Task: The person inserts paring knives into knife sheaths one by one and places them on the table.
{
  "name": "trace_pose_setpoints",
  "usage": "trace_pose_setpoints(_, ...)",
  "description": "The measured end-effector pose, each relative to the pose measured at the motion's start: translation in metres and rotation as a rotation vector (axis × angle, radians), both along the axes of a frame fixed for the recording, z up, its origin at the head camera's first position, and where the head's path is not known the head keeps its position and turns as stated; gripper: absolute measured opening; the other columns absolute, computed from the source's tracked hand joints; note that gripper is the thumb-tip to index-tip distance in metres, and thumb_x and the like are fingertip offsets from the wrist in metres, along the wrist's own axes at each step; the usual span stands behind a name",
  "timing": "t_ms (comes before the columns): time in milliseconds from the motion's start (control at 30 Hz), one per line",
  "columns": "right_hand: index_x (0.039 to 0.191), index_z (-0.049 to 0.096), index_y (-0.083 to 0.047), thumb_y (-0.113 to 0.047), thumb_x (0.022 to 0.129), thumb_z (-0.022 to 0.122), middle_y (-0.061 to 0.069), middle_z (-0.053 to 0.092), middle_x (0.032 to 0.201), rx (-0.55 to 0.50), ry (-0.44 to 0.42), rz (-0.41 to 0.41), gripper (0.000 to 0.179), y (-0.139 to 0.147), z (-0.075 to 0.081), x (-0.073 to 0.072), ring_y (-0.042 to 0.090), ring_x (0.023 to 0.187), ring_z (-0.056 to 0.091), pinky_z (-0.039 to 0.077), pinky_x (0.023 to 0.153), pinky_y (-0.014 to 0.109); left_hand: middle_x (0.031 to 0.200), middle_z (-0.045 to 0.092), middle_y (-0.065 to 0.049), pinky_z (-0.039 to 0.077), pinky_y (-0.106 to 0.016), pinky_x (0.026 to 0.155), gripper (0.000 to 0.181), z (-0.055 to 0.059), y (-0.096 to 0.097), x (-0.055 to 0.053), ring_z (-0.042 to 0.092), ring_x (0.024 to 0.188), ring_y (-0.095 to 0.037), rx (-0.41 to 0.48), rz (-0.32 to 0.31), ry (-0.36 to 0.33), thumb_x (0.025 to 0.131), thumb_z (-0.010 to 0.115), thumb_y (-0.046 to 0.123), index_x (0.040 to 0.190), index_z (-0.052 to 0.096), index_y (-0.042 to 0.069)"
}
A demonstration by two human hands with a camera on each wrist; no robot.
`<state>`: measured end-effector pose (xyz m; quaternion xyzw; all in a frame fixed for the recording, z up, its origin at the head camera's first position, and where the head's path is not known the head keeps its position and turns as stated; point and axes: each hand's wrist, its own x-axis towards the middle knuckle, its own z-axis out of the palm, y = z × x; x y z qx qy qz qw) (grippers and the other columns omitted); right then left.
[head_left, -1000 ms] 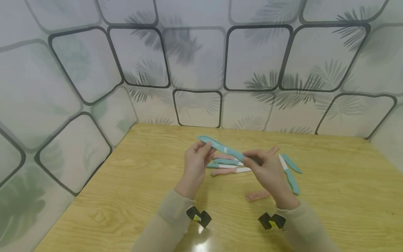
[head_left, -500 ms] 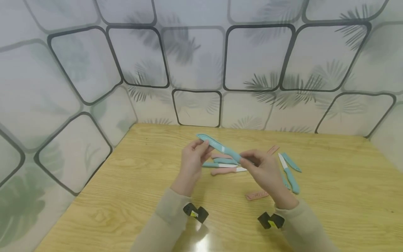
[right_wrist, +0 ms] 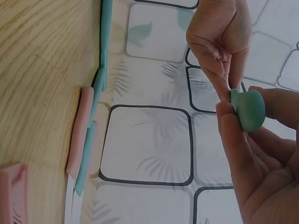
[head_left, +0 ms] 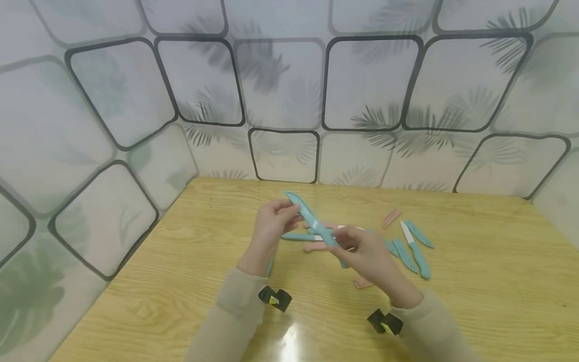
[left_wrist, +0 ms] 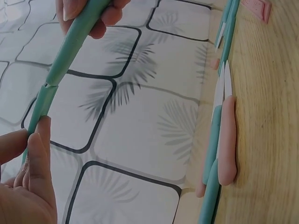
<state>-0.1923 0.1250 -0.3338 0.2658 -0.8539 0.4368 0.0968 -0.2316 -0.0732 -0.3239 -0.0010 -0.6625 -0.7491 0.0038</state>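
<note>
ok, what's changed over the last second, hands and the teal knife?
The sheathed teal knife swung from lying nearly level to a steeper tilt: the right hand drew its handle end down and toward the person, and the left hand kept pinching the sheath tip. A teal piece by the bare-bladed teal knife is now uncovered. The loose knives on the table stayed put.

Wooden table (head_left: 181, 281) in a tiled corner
Pale walls (head_left: 280, 85) from 9 to 3 o'clock, black-outlined squares, grey palm-leaf prints; light glare at 6 o'clock.
</note>
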Motion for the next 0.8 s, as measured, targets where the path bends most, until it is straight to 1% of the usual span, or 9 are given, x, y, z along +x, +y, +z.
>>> trace_pose_setpoints(100,0.098,0.062,0.004,-0.012,0.078,0.067,0.006,0.066,0.082,0.043,-0.059,0.017,0.026,-0.002,0.0,0.003,0.01,0.068,0.061,0.05,0.059,0.021,0.088,0.065,-0.013,0.051,-0.031,0.072,0.025,0.0,-0.001,0.001,0.064,0.076,-0.017,-0.035,-0.013,0.005,0.085,0.06,0.011,0.105,0.059,-0.004)
trace_pose_setpoints(200,0.103,0.061,0.003,-0.016,0.08,0.066,0.004,0.065,0.083,0.015,-0.169,0.069,0.031,-0.003,0.001,0.005,0.011,0.071,0.061,0.051,0.062,0.023,0.087,0.066,-0.012,0.051,-0.032,0.071,0.026,0.0,-0.003,0.002,0.064,0.076,-0.018,-0.114,-0.042,-0.002,0.086,0.059,0.015,0.104,0.059,-0.003)
trace_pose_setpoints(267,0.107,0.059,0.004,-0.018,0.081,0.065,0.004,0.064,0.085,-0.015,-0.245,0.092,0.034,-0.004,-0.001,0.006,0.012,0.074,0.061,0.051,0.065,0.025,0.086,0.066,-0.011,0.051,-0.033,0.07,0.027,0.001,-0.006,0.003,0.064,0.075,-0.019,-0.21,-0.073,0.004,0.087,0.057,0.02,0.103,0.06,-0.002)
trace_pose_setpoints(333,0.11,0.056,0.005,-0.019,0.082,0.064,0.006,0.063,0.087,-0.046,-0.324,0.097,0.038,-0.004,-0.004,0.006,0.015,0.077,0.061,0.05,0.068,0.028,0.084,0.066,-0.01,0.051,-0.033,0.069,0.03,0.002,-0.009,0.004,0.064,0.074,-0.019,-0.343,-0.095,0.019,0.089,0.054,0.026,0.101,0.061,-0.001)
trace_pose_setpoints(433,0.114,0.054,0.006,-0.019,0.082,0.063,0.005,0.062,0.087,-0.03,-0.388,0.085,0.041,-0.007,-0.012,0.005,0.016,0.078,0.06,0.05,0.068,0.029,0.082,0.066,-0.008,0.051,-0.035,0.068,0.033,0.002,-0.015,0.005,0.064,0.071,-0.019,-0.55,-0.077,0.068,0.089,0.052,0.029,0.1,0.061,-0.001)
trace_pose_setpoints(500,0.114,0.055,0.004,-0.018,0.082,0.063,0.003,0.062,0.084,0.024,-0.394,0.078,0.039,-0.011,-0.018,0.005,0.015,0.075,0.059,0.05,0.065,0.028,0.081,0.065,-0.007,0.051,-0.035,0.067,0.033,0.003,-0.018,0.006,0.064,0.07,-0.018,-0.646,-0.047,0.087,0.089,0.053,0.03,0.1,0.061,-0.001)
trace_pose_setpoints(567,0.112,0.056,0.005,-0.017,0.082,0.063,0.002,0.061,0.081,0.082,-0.38,0.086,0.037,-0.014,-0.024,0.006,0.014,0.073,0.058,0.05,0.062,0.027,0.081,0.065,-0.007,0.051,-0.035,0.068,0.033,0.003,-0.02,0.007,0.064,0.07,-0.019,-0.701,-0.025,0.107,0.088,0.053,0.029,0.101,0.061,-0.001)
trace_pose_setpoints(667,0.106,0.059,0.006,-0.015,0.081,0.064,0.003,0.062,0.079,0.165,-0.351,0.097,0.033,-0.02,-0.029,0.008,0.013,0.07,0.057,0.049,0.059,0.025,0.08,0.065,-0.006,0.05,-0.034,0.067,0.033,0.005,-0.021,0.008,0.063,0.071,-0.02,-0.725,-0.016,0.106,0.088,0.053,0.03,0.101,0.061,0.0)
trace_pose_setpoints(800,0.099,0.061,0.008,-0.012,0.078,0.066,0.005,0.062,0.077,0.219,-0.345,0.109,0.03,-0.029,-0.031,0.012,0.014,0.068,0.057,0.048,0.058,0.024,0.073,0.064,-0.004,0.049,-0.029,0.06,0.033,0.006,-0.021,0.009,0.062,0.069,-0.02,-0.755,-0.022,0.117,0.088,0.053,0.03,0.1,0.061,0.001)
